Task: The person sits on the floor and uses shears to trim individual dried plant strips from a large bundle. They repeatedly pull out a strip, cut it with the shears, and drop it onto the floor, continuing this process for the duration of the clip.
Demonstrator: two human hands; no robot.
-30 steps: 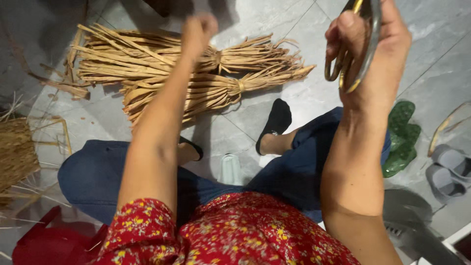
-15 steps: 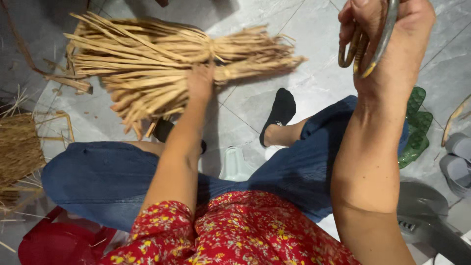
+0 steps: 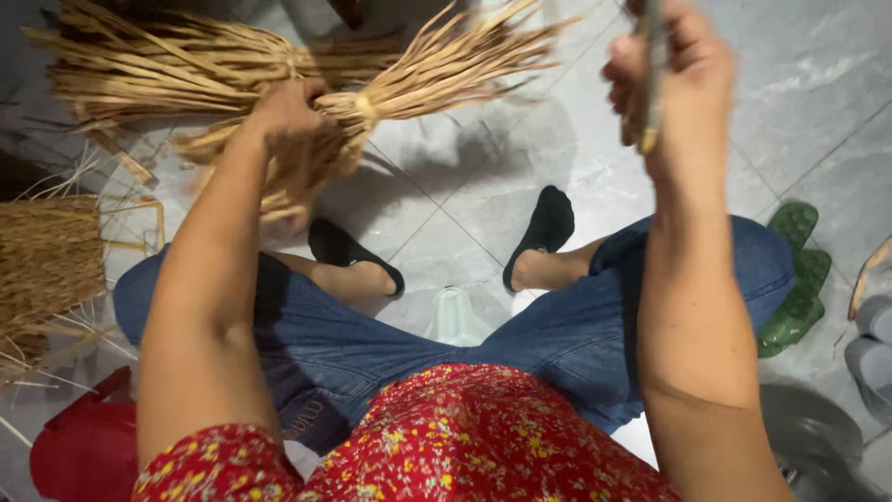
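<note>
Seated person viewed from above, denim knees spread around a pale plastic stool. Right of the stool, the right hand is raised and clenched around a curved metal tool, kept clear of the work. Beyond the stool, to its left, the left hand grasps a tied bundle of dried straw near its binding, lifting it off the grey tile floor.

Grey marble-look tiled floor, dark grout lines, soft indoor light, faint shadows
</note>
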